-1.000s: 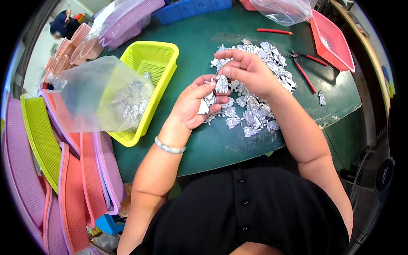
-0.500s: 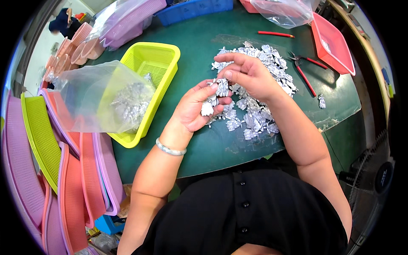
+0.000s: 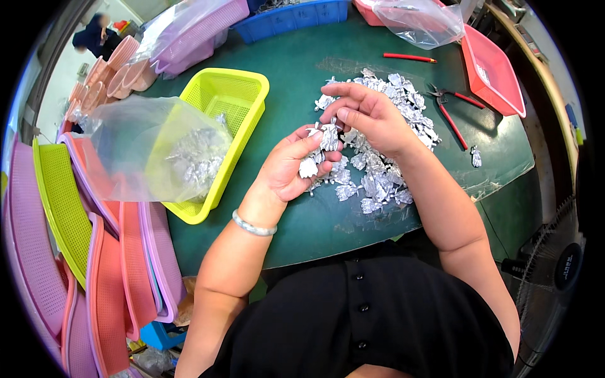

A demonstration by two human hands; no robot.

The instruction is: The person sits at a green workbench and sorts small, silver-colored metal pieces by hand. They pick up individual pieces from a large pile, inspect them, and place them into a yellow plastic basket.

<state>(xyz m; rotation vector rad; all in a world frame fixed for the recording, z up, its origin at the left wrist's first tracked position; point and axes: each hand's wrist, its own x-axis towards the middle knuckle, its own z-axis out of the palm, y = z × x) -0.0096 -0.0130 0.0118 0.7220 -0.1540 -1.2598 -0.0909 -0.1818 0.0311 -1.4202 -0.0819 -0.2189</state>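
My left hand, palm up, is closed around several small flat silver metal pieces, with the thumb lying over them. My right hand meets it from the right, thumb and bent fingers at the upper edge of one silver piece; its fingertips are partly hidden. Beneath and behind both hands spreads a loose pile of like silver pieces on the green table. To the left, a clear plastic bag with silver pieces inside lies in a yellow-green perforated basket.
Red-handled cutting pliers, a red pencil-like stick and one silver piece lie right of the pile. A pink tray and blue bin stand farther off. Stacked baskets fill the left; a fan stands right.
The right fingers have shifted slightly at the silver piece, which sits a little differently in the left hand. The whole view has tipped slightly, lowering the table in the picture.
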